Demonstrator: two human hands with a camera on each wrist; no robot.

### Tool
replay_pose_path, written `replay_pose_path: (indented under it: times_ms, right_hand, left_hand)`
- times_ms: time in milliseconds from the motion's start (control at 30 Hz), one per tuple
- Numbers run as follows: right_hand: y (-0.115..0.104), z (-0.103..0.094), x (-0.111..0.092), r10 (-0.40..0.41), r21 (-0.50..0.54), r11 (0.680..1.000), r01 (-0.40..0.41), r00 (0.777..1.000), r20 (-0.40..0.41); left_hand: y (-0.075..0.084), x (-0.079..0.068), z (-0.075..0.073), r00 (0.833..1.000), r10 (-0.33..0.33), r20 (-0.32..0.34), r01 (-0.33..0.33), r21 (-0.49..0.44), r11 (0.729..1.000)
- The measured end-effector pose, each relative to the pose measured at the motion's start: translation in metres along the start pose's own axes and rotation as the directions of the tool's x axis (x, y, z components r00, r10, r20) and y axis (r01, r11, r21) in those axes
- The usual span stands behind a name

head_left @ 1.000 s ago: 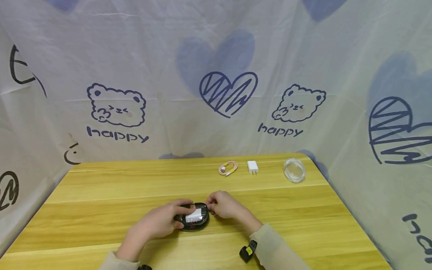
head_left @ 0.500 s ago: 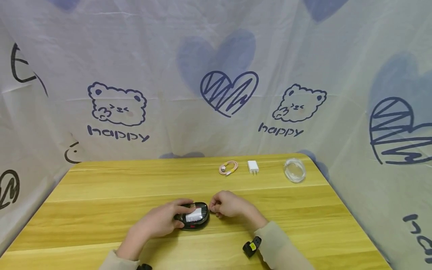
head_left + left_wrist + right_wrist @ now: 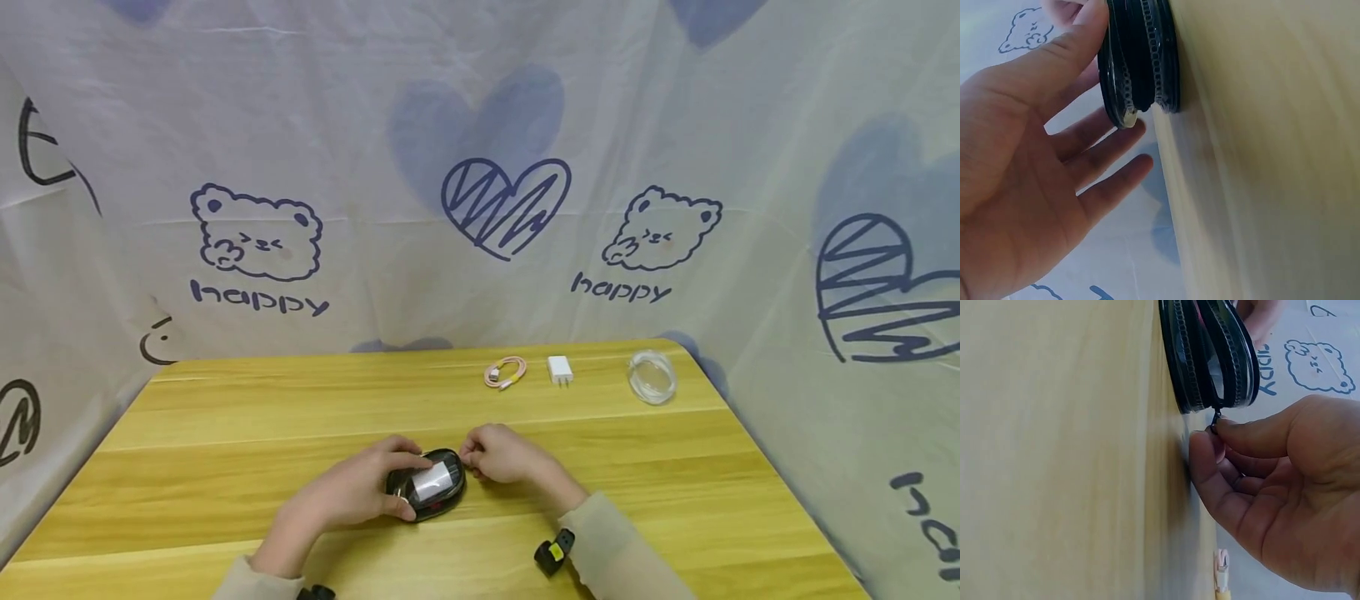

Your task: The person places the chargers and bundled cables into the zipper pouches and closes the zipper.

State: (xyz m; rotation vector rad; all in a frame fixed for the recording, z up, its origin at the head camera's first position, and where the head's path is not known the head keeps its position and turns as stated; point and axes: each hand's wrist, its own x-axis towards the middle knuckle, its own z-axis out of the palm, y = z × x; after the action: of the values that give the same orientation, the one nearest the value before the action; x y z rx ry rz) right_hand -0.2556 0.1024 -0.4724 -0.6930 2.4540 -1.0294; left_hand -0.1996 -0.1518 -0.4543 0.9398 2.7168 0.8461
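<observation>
- Holds a black oval pouch (image 3: 426, 487) on the wooden table (image 3: 300, 417), between six and seven o'clock of the head view's middle;
- Grips the pouch's nine o'clock end with the left hand (image 3: 367, 483), thumb on the rim toward eight, a fingertip on top toward twelve; in the left wrist view, leaves the lower fingers loosely spread, reaching past the pouch;
- Pinches the small black zip pull (image 3: 1215, 422) between thumb and index finger of the right hand (image 3: 498, 454), between two and three o'clock of the pouch; keeps that hand's other fingers curled in;
- Shows the zip teeth (image 3: 1155, 59) in two parted rows along the pouch's side, with a dark gap between;
- Shows a white rectangular patch (image 3: 432, 482) at the glossy top; cannot tell whether inside or on the surface;
- Has a pink coiled cable (image 3: 495, 376) with a yellow tie well apart, at one o'clock from the pouch; has a white plug adapter (image 3: 559, 368) at two, prongs toward six; has a clear coil (image 3: 651, 357) farther out, just past two;
- Hangs a pale curtain (image 3: 360, 250) beyond the table's twelve o'clock edge, printed with hearts, bears and "happy".
</observation>
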Motion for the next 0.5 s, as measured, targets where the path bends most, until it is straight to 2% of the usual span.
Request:
replay_pose_path:
  times_ms: [300,500]
  right_hand:
    - [0.0007,0.0017,0.002,0.015,0.01,1.0,-0.015,1.0,-0.009]
    - [0.0019,0.0008,0.0025,0.008,0.006,1.0,-0.008,1.0,-0.003]
  left_hand:
    - [0.0058,0.0039,0.0025,0.994,0.089,0.058,-0.089,0.0,0.996]
    - [0.0066,0.0041,0.0044,0.994,0.077,0.073,-0.077,-0.009,0.997]
